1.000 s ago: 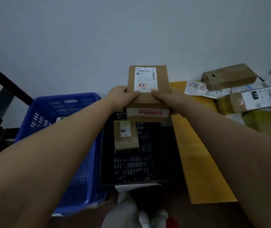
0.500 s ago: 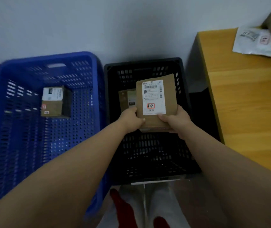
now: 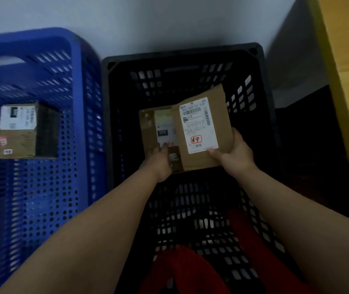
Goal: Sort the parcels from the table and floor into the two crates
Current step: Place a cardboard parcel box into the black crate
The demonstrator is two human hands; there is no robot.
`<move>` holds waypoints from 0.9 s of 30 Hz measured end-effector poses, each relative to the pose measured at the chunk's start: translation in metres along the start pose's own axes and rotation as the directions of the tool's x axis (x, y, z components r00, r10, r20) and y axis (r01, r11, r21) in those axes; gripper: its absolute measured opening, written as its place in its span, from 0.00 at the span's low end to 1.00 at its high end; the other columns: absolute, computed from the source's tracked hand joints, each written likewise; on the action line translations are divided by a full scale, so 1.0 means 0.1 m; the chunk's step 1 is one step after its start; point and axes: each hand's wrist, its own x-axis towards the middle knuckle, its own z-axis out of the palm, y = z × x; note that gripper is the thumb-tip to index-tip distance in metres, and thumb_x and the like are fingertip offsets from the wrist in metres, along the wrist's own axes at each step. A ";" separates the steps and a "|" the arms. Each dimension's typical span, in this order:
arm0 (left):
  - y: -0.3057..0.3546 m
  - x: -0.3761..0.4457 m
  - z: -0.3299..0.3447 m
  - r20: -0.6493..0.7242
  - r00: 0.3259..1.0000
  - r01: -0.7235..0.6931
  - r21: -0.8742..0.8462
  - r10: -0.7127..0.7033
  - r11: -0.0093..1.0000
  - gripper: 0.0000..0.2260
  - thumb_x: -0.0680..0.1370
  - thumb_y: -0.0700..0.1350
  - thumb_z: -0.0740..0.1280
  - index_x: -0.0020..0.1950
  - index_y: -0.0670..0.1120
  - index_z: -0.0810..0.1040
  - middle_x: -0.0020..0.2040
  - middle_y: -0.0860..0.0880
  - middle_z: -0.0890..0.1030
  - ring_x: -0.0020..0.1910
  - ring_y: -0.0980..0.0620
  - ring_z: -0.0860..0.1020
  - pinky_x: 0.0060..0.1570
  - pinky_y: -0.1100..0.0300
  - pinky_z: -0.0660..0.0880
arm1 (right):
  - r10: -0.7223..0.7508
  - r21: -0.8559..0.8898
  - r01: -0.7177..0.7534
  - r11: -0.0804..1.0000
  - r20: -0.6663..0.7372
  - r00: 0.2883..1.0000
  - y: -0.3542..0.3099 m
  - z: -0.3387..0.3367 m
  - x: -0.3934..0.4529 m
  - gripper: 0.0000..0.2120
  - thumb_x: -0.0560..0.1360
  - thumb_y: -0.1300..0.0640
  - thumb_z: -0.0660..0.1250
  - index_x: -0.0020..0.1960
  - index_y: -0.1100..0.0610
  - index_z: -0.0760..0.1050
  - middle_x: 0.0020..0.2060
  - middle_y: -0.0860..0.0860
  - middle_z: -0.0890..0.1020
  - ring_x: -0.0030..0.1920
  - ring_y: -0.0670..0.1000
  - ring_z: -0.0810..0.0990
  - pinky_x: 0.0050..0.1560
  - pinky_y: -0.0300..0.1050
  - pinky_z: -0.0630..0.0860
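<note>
While both forearms reach down from the bottom edge, the blue crate (image 3: 80, 85) stands at the far left, its perforated walls blurred. One cardboard box (image 3: 18, 130) with a white label on top lies on its floor, near the far wall. Just beside it to the right, rim to rim, stands the black crate (image 3: 182, 56), slotted in its walls and floor. A flat brown parcel (image 3: 154, 128) with a pale label already lies in it, towards the far end. The left hand (image 3: 158, 162) rests on this lower parcel with its fingers stretched out forward and roughly straight, gripping nothing that can be seen.

Overlapping the lower parcel's right part is the held parcel (image 3: 203, 128), inside the black crate and tilted so that its far end leans right. It is a flat brown cardboard packet bearing a large white shipping label with barcodes and a red-framed stamp near its near edge. The right hand (image 3: 235, 153) holds it at its near right corner, thumb on top by the label and fingers curled round the edge beneath.

Red shapes show through the crate floor near the bottom. At the far right stands the yellow-edged wooden table (image 3: 347, 60), with dark floor beneath it.
</note>
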 end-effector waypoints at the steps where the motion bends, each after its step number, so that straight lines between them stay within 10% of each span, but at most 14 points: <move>1: -0.03 0.07 0.03 0.030 1.000 0.007 0.053 -0.009 0.999 0.34 0.81 0.48 0.60 0.80 0.49 0.41 0.79 0.42 0.43 0.78 0.40 0.47 0.76 0.49 0.54 | -0.010 -0.009 0.010 1.000 0.001 1.000 0.03 0.01 0.03 0.37 0.70 0.56 0.76 0.75 0.50 0.62 0.62 0.49 0.77 0.61 0.50 0.76 0.63 0.48 0.73; 10: -0.15 0.30 0.11 0.200 0.959 0.108 0.401 -0.202 0.910 0.41 0.80 0.53 0.63 0.78 0.49 0.32 0.76 0.46 0.30 0.77 0.39 0.37 0.75 0.41 0.45 | -0.036 0.015 0.038 0.999 -0.095 0.995 0.11 0.09 0.18 0.39 0.70 0.56 0.76 0.76 0.50 0.60 0.62 0.49 0.77 0.61 0.49 0.76 0.64 0.47 0.73; 19: -0.11 0.30 0.08 0.212 0.937 0.183 0.378 -0.278 0.908 0.43 0.80 0.54 0.63 0.77 0.49 0.30 0.76 0.42 0.29 0.77 0.37 0.38 0.76 0.44 0.43 | 0.031 -0.086 -0.043 0.995 -0.140 0.990 0.14 0.23 0.31 0.43 0.68 0.52 0.77 0.76 0.50 0.59 0.67 0.56 0.71 0.67 0.59 0.70 0.65 0.59 0.72; 23: -0.16 0.28 0.05 0.145 0.974 0.142 0.221 -0.176 0.965 0.39 0.80 0.54 0.62 0.79 0.49 0.38 0.79 0.42 0.37 0.77 0.38 0.44 0.76 0.46 0.48 | 0.077 -0.110 -0.101 0.989 -0.204 0.976 0.12 0.30 0.35 0.45 0.65 0.52 0.80 0.75 0.53 0.59 0.68 0.57 0.70 0.67 0.60 0.69 0.65 0.59 0.71; 27: -0.07 0.22 -0.01 -0.160 0.986 -0.107 -0.381 0.049 0.918 0.28 0.81 0.46 0.62 0.79 0.46 0.55 0.77 0.45 0.60 0.72 0.51 0.62 0.66 0.70 0.58 | 0.090 -0.066 -0.103 0.993 -0.173 0.981 0.14 0.25 0.35 0.42 0.66 0.52 0.79 0.73 0.55 0.60 0.66 0.56 0.74 0.64 0.58 0.73 0.63 0.54 0.73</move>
